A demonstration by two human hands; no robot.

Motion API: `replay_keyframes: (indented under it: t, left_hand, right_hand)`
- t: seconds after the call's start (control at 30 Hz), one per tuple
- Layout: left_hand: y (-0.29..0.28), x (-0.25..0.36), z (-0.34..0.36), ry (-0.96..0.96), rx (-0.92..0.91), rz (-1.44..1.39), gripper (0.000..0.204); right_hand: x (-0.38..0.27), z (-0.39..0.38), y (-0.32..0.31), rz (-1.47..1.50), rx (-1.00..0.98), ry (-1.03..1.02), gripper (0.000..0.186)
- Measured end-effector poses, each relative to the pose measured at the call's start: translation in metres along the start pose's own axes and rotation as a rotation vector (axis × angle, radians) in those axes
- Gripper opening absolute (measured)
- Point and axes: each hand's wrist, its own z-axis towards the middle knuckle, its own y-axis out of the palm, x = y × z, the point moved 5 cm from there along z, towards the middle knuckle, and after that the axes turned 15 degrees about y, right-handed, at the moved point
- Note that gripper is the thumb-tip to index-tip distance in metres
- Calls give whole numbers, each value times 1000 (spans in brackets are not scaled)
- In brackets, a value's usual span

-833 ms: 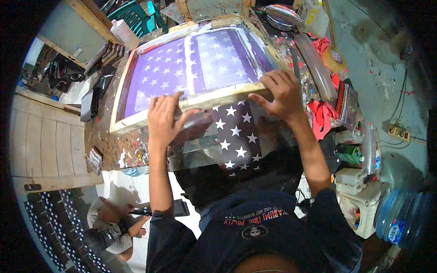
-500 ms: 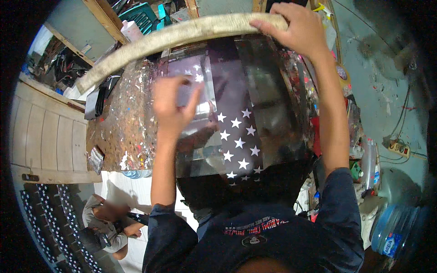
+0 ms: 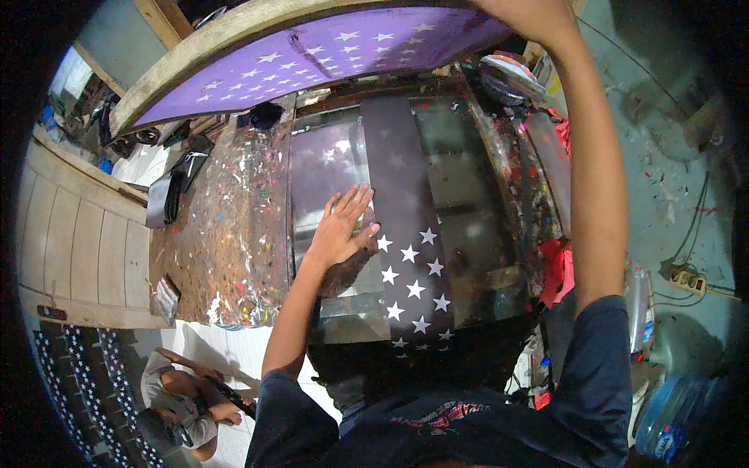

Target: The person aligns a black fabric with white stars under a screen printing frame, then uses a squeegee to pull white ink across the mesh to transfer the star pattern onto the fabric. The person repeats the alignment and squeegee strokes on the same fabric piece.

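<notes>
My left hand (image 3: 345,226) lies flat with fingers spread on the glassy printing board (image 3: 476,203), its thumb at the left edge of a dark fabric strip (image 3: 394,171). White stars show on the strip's near part, while its far part is plain dark. Across the far side, a screen printing frame (image 3: 168,74) stands tilted up, its purple mesh (image 3: 312,66) dotted with pale stars. At the frame's far right end is my right hand (image 3: 530,15), closed on the wooden edge; its fingertips are cut off by the picture's top.
A paint-spattered wooden table (image 3: 222,234) surrounds the board. Folded black material (image 3: 162,199) lies at its left edge, red cloth (image 3: 557,273) at its right. Another person (image 3: 187,398) sits on the floor at lower left beside hanging starred strips (image 3: 82,374). A power strip (image 3: 686,277) sits at right.
The screen frame has tilted further up, baring its purple starred mesh. My left hand has come down from the air onto the board; my right hand has moved up with the frame.
</notes>
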Motion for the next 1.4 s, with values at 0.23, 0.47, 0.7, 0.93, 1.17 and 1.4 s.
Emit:
replay_keyframes:
  t: [0.23, 0.47, 0.7, 0.93, 1.17, 1.4]
  left_hand:
    - [3, 0, 5, -4, -16, 9, 71]
    - [2, 2, 7, 13, 1, 16, 72]
    - [2, 0, 4, 10, 5, 9, 70]
    - [4, 0, 6, 3, -17, 22, 69]
    - [-8, 2, -6, -23, 107, -233, 70]
    - [-16, 57, -61, -143, 93, -202, 80]
  right_hand:
    - [0, 10, -3, -19, 13, -26, 66]
    - [3, 18, 0, -21, -22, -23, 66]
    - [3, 20, 1, -38, -9, -34, 68]
    - [9, 26, 6, -127, 15, -51, 72]
    - [8, 22, 4, 7, 31, -94, 69]
    - [9, 3, 8, -19, 4, -106, 66]
